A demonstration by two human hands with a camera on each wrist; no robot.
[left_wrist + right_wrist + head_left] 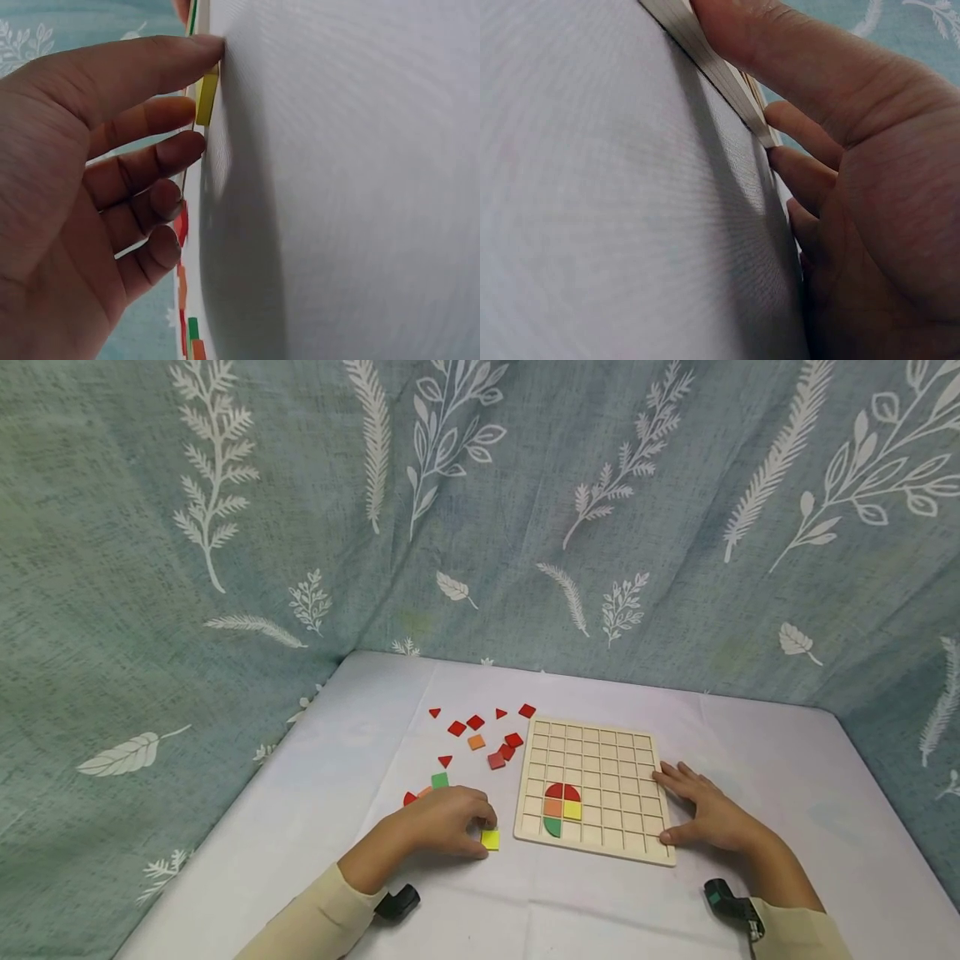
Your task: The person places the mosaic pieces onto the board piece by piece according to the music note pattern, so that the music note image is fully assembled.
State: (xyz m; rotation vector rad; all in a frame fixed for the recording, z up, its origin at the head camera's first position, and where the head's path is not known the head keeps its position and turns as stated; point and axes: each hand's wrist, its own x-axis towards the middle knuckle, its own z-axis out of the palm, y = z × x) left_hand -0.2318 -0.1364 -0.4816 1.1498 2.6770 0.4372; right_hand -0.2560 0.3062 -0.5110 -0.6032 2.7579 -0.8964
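At the left of the board, my left hand pinches a yellow square tile at the table surface, thumb on the near side and index finger on the far side. The left wrist view shows that yellow tile edge-on between thumb and index finger, other fingers loosely bent. My right hand rests with spread fingers against the right edge of the wooden grid board. In its lower left cells lie two red quarter-circles, an orange square, a yellow square and a green quarter-circle.
Several loose red tiles and an orange square lie left of the board. A green square and a red piece sit just beyond my left hand. Patterned cloth hangs behind the white-covered table.
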